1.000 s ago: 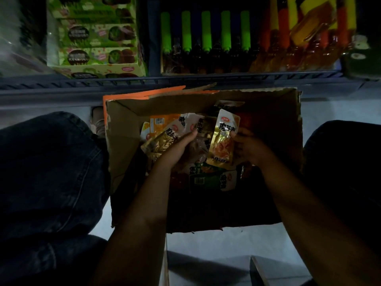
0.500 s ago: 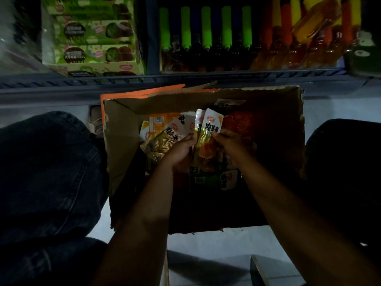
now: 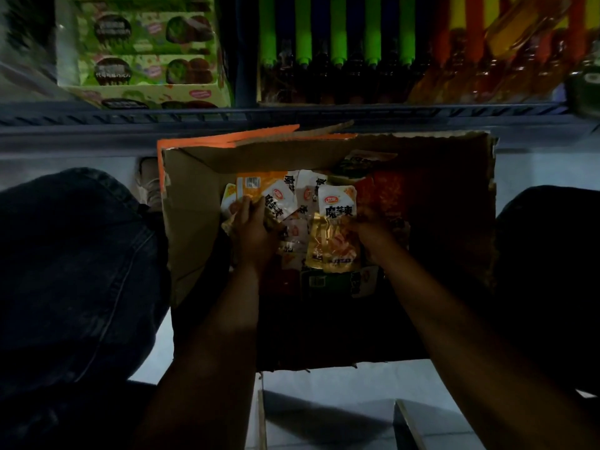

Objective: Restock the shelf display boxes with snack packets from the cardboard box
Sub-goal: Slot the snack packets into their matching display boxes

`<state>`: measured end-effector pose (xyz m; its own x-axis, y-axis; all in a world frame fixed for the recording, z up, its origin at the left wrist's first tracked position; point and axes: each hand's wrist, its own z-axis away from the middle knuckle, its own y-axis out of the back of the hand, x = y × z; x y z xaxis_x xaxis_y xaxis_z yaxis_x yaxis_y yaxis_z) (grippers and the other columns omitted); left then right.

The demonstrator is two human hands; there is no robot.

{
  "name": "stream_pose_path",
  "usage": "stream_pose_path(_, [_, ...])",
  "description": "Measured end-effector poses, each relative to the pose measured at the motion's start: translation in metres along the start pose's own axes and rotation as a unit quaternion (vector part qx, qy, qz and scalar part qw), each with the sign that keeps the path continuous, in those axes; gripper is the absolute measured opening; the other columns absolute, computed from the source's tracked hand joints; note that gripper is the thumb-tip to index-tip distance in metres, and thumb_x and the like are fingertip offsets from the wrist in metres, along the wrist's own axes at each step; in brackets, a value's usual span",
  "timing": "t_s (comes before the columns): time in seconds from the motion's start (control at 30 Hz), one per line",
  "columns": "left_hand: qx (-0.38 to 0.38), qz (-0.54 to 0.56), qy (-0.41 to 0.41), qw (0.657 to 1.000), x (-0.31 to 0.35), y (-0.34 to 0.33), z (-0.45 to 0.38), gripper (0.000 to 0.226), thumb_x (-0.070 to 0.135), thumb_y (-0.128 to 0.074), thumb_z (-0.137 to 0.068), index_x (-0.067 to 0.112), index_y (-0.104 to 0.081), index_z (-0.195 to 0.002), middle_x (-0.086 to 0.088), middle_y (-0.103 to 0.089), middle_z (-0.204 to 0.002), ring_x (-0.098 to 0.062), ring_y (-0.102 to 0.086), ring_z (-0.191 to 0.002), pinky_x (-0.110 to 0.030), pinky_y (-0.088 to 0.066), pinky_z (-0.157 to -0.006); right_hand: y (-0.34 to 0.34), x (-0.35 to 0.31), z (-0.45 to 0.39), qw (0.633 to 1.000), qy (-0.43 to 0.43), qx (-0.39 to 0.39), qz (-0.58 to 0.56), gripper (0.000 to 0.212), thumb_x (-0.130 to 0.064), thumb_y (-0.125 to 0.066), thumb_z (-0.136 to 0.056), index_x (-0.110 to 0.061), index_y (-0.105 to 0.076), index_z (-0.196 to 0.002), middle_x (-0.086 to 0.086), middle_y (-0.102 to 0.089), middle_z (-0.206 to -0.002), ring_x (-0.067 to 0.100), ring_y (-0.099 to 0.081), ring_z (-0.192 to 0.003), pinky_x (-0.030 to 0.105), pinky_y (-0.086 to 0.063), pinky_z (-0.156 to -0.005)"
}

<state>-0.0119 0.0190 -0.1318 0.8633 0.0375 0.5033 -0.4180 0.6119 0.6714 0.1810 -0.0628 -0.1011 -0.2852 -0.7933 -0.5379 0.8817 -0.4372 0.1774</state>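
An open cardboard box (image 3: 191, 241) stands on the floor between my knees, holding several snack packets. My left hand (image 3: 253, 232) grips a bunch of orange and white packets (image 3: 279, 198) at the box's left side. My right hand (image 3: 373, 235) holds one gold and orange packet (image 3: 334, 228) upright beside them, fingers curled on its right edge. Loose red packets (image 3: 386, 193) and a green packet (image 3: 328, 282) lie lower in the box. Green display boxes (image 3: 143, 53) stand on the shelf at the upper left.
A dark metal shelf edge (image 3: 292, 115) runs across just behind the box. Bottles with green caps (image 3: 337, 43) and orange bottles (image 3: 480, 60) fill the shelf to the right. My knees in dark jeans (image 3: 74, 271) flank the box. Pale floor tiles (image 3: 324, 401) show below.
My right hand brought the gold packet left toward the bunch, then lowered it a little. My left hand shifted left and closed over the bunch of packets.
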Motion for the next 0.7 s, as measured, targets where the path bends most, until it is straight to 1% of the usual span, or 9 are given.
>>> stream_pose_path(0.07, [0.005,0.02,0.003,1.0,-0.002,-0.001,0.001,0.071,0.045,-0.056,-0.083,0.016,-0.038,-0.145,-0.012,-0.017,-0.156,-0.032,-0.013,-0.144,-0.047,-0.022,-0.115,0.001,0.0,0.001,1.0,-0.002,0.003,-0.002,0.01,-0.008,-0.056,-0.091,-0.018,-0.058,-0.095,0.016,-0.061,-0.117,0.032,-0.059,-0.107,0.047,-0.049,-0.093])
stream_pose_path(0.13, [0.022,0.076,0.027,0.996,0.001,0.003,0.001,0.071,0.047,-0.06,-0.079,0.017,-0.044,-0.141,-0.01,-0.025,-0.151,-0.03,-0.025,-0.138,-0.047,-0.028,-0.113,0.002,-0.001,0.001,1.0,-0.007,0.009,-0.012,0.009,-0.008,-0.056,-0.091,-0.017,-0.056,-0.089,0.017,-0.06,-0.118,0.033,-0.058,-0.108,0.047,-0.048,-0.094])
stream_pose_path(0.17, [0.02,0.084,0.03,0.996,0.001,0.004,0.0,0.079,0.061,-0.055,-0.075,0.018,-0.044,-0.14,-0.011,-0.026,-0.149,-0.03,-0.029,-0.135,-0.046,-0.03,-0.112,0.002,0.0,0.001,1.0,-0.008,0.012,-0.018,0.013,-0.008,-0.056,-0.091,-0.019,-0.056,-0.085,0.017,-0.06,-0.118,0.033,-0.058,-0.109,0.049,-0.048,-0.095])
stream_pose_path(0.23, [0.012,0.069,0.009,0.998,0.0,0.006,0.0,0.11,0.091,-0.033,-0.061,0.017,-0.044,-0.14,-0.013,-0.027,-0.146,-0.03,-0.033,-0.13,-0.041,-0.031,-0.11,0.003,0.0,0.0,1.0,-0.012,0.014,-0.024,0.02,-0.008,-0.057,-0.09,-0.027,-0.056,-0.082,0.017,-0.061,-0.118,0.034,-0.058,-0.109,0.052,-0.047,-0.096])
stream_pose_path(0.27, [0.012,0.064,0.004,0.998,-0.001,0.005,0.0,0.116,0.095,-0.026,-0.058,0.016,-0.044,-0.14,-0.013,-0.027,-0.145,-0.031,-0.033,-0.129,-0.039,-0.031,-0.11,0.003,0.0,0.0,0.999,-0.015,0.014,-0.026,0.019,-0.009,-0.058,-0.09,-0.027,-0.056,-0.083,0.016,-0.061,-0.118,0.034,-0.059,-0.109,0.053,-0.047,-0.095])
stream_pose_path(0.47, [0.045,0.002,-0.017,0.999,0.006,-0.002,-0.006,0.098,0.08,-0.039,-0.068,0.018,-0.038,-0.143,-0.012,-0.029,-0.145,-0.032,-0.027,-0.132,-0.042,-0.032,-0.105,0.005,0.002,-0.004,0.998,-0.036,0.015,-0.043,0.01,-0.011,-0.057,-0.092,-0.021,-0.056,-0.09,0.016,-0.061,-0.116,0.031,-0.059,-0.101,0.049,-0.048,-0.092])
stream_pose_path(0.57, [0.07,-0.033,-0.007,0.997,0.017,-0.004,-0.015,0.083,0.067,-0.06,-0.073,0.018,-0.043,-0.138,-0.012,-0.034,-0.144,-0.033,-0.028,-0.133,-0.044,-0.029,-0.105,0.005,0.003,-0.005,0.998,-0.03,0.017,-0.046,0.009,-0.01,-0.056,-0.092,-0.017,-0.056,-0.097,0.015,-0.06,-0.114,0.031,-0.058,-0.1,0.047,-0.048,-0.091])
stream_pose_path(0.63, [0.078,-0.052,0.005,0.996,0.022,-0.004,-0.02,0.077,0.057,-0.068,-0.074,0.018,-0.044,-0.136,-0.013,-0.034,-0.144,-0.034,-0.029,-0.132,-0.045,-0.028,-0.105,0.006,0.005,-0.007,0.998,-0.03,0.015,-0.046,0.014,-0.009,-0.055,-0.092,-0.013,-0.055,-0.106,0.02,-0.06,-0.115,0.032,-0.057,-0.098,0.046,-0.048,-0.086])
stream_pose_path(0.7, [0.073,-0.063,0.006,0.995,0.022,-0.004,-0.021,0.076,0.055,-0.068,-0.076,0.018,-0.043,-0.138,-0.012,-0.034,-0.145,-0.034,-0.028,-0.133,-0.045,-0.026,-0.106,0.006,0.006,-0.007,0.998,-0.04,0.017,-0.052,0.019,-0.009,-0.054,-0.093,-0.01,-0.055,-0.112,0.023,-0.06,-0.114,0.036,-0.057,-0.1,0.04,-0.047,-0.078])
